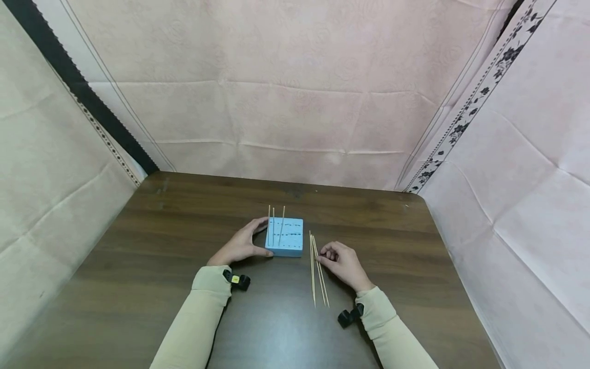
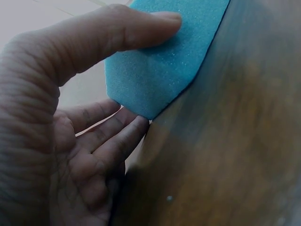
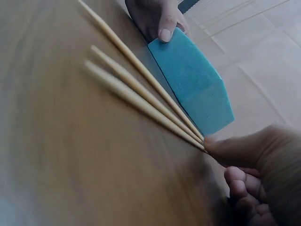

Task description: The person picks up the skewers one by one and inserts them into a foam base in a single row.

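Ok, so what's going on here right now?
A person's left hand holds a blue block on the brown table; three standing sticks are in it, towards its left. Three loose sticks are to the block's right, with the right hand at them; whether it pinches any is hard to tell.

We locate three wooden sticks (image 3: 141, 89) above the brown worktop (image 3: 89, 165). We observe their pointed ends spread apart at the upper left, the nearest one blurred. We trace them to the right-hand grip (image 3: 265, 167), whose thumb bears on the sticks where they converge; its other fingers curl beneath. Beyond the sticks we find the blue block (image 3: 188, 77), with the left-hand grip (image 3: 155, 16) at its upper end, thumb pressed to one face. Behind it we note a pale, creased backdrop (image 3: 256, 52).
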{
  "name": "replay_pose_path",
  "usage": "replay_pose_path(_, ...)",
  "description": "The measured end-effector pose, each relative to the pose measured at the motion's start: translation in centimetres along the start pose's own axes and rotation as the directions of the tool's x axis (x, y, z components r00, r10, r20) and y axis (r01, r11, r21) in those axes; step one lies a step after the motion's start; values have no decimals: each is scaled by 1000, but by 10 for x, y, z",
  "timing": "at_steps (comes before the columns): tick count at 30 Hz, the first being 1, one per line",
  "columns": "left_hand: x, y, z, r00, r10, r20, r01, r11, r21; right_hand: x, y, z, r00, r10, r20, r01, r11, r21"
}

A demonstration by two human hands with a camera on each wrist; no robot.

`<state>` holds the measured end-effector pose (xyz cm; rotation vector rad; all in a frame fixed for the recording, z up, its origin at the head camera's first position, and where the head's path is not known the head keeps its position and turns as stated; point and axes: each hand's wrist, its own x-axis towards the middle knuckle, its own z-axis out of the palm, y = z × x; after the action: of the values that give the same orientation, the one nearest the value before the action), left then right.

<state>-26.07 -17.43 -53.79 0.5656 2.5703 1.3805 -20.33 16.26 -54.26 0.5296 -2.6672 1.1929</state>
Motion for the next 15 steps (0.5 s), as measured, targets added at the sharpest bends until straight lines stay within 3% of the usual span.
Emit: replay_pose_path(15,2,-1,1,1000,-17,-6,17,1000,9,0,0,2,996,23,-88,-26,999,-39)
